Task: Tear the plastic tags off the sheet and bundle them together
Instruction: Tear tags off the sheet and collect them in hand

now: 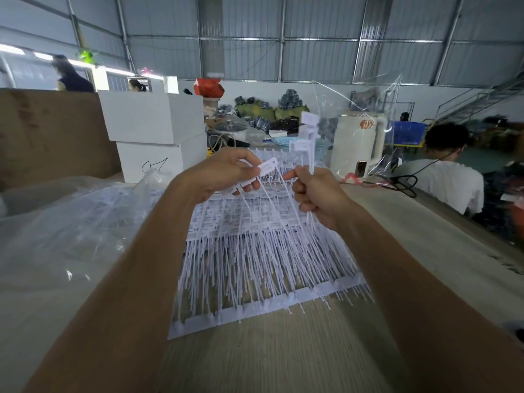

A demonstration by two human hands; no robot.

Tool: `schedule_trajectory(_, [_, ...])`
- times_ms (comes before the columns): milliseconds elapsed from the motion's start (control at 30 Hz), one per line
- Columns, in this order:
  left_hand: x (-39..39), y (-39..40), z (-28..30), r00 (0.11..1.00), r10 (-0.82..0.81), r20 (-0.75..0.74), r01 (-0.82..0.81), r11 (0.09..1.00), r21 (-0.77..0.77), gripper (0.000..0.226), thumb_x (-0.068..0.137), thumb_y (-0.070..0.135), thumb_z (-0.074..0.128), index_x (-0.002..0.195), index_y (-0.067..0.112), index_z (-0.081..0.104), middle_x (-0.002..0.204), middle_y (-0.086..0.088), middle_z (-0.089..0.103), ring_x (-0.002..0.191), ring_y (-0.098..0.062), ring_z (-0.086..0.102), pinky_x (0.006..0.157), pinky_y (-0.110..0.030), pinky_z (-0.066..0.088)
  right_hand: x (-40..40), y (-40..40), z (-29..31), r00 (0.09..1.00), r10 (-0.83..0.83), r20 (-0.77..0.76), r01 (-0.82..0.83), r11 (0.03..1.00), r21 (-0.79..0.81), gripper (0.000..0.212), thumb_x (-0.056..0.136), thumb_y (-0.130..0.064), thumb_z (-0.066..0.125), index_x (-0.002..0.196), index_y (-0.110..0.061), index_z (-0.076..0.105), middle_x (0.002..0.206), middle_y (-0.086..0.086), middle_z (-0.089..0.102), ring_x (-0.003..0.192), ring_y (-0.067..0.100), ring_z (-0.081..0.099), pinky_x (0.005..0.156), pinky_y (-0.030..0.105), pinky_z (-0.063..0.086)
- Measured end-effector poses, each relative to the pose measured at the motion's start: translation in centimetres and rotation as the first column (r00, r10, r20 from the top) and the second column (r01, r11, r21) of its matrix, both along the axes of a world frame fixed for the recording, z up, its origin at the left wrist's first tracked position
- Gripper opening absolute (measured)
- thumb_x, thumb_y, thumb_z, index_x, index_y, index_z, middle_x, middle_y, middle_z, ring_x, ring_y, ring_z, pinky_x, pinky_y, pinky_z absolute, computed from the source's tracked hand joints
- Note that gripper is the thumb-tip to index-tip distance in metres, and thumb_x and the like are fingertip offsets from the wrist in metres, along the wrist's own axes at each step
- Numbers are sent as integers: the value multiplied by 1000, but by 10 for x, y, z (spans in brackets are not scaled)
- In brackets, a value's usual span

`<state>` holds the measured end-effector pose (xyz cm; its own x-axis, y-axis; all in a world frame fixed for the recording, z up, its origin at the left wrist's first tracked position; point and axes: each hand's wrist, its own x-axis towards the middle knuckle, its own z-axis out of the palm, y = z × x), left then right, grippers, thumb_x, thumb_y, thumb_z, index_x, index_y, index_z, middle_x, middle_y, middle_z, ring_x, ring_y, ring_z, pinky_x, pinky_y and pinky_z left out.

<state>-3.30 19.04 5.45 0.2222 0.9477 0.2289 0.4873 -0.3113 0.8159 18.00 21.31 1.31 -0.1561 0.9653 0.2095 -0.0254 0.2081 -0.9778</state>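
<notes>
Above the sheets (249, 251), tearing tags and bundling

Left hand (224, 177) pinching a loose tag (268, 167) by its flat head, right hand (314, 194) closed round a small upright bundle (309, 143). Best done lining heads up level, sliding the tag in beside the rest, gripping low. Underneath, pale wood-grain table (255, 358); left of the sheets, plastic bags (73, 231); behind, white boxes (153, 123) in a metal-walled hall
</notes>
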Motion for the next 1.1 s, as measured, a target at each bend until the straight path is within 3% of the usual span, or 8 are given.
schedule_trajectory(100, [0, 0, 0, 999, 5, -33, -4, 1000, 24, 10, 103, 23, 57, 100, 16, 63, 90, -4, 77, 68, -12, 62, 55, -26, 46, -4, -3, -1, 997, 3, 74, -4, 1000, 3, 40, 109, -42, 39, 105, -12, 65, 51, -8, 31, 45, 10, 25, 42, 22, 21])
schedule_trajectory(200, [0, -1, 0, 998, 29, -57, -27, 999, 44, 11, 102, 27, 59, 94, 23, 66, 86, -4, 77, 66, -11, 63, 58, -27, 46, -7, -5, -1, 993, 114, 39, -114, 993, -6, 52, 102, -57, 46, 103, -11, 70, 57, -7, 24, 46, 9, 18, 40, 22, 19])
schedule_trajectory(400, [3, -1, 1, 995, 102, -11, -99, 981, 165, 13, 99, 28, 64, 93, 19, 71, 67, 6, 72, 55, -3, 59, 51, -17, 44, -13, -9, -1, 962, 257, 89, -268, 951, 157, 26, 102, -34, 61, 92, -15, 76, 58, -6, 24, 48, 10, 19, 41, 21, 21])
schedule_trajectory(500, [4, 0, 1, 993, 108, 55, -116, 979, 168, 14, 98, 24, 65, 92, 13, 72, 66, 2, 71, 54, -7, 57, 54, -20, 44, -16, -11, 2, 961, 258, 95, -273, 940, 203, 25, 103, -31, 60, 95, -13, 75, 57, -7, 26, 47, 10, 20, 42, 22, 21])
schedule_trajectory(767, [-3, 1, 2, 976, 62, 207, -84, 991, 101, 14, 96, 18, 66, 84, 19, 74, 59, -1, 64, 56, -17, 50, 64, -31, 39, -13, -12, 6, 971, 168, 169, -209, 943, 261, 29, 104, -34, 57, 97, -12, 74, 53, -7, 28, 46, 12, 20, 45, 27, 17])
schedule_trajectory(967, [-5, -2, 6, 991, -24, 132, -1, 983, 185, 16, 94, 20, 69, 81, 25, 77, 64, -5, 66, 62, -20, 54, 59, -30, 41, -16, -11, 4, 970, 237, 45, -240, 934, 263, 28, 101, -34, 63, 93, -12, 76, 55, -9, 25, 48, 12, 19, 42, 24, 20])
schedule_trajectory(1100, [4, -3, 8, 962, -60, 265, 22, 989, 143, 13, 98, 13, 64, 97, 17, 76, 72, -1, 67, 55, -13, 54, 53, -24, 41, -15, -11, 6, 976, 218, 5, -210, 934, 290, 23, 100, -32, 64, 93, -15, 78, 59, -4, 23, 51, 14, 17, 44, 25, 19])
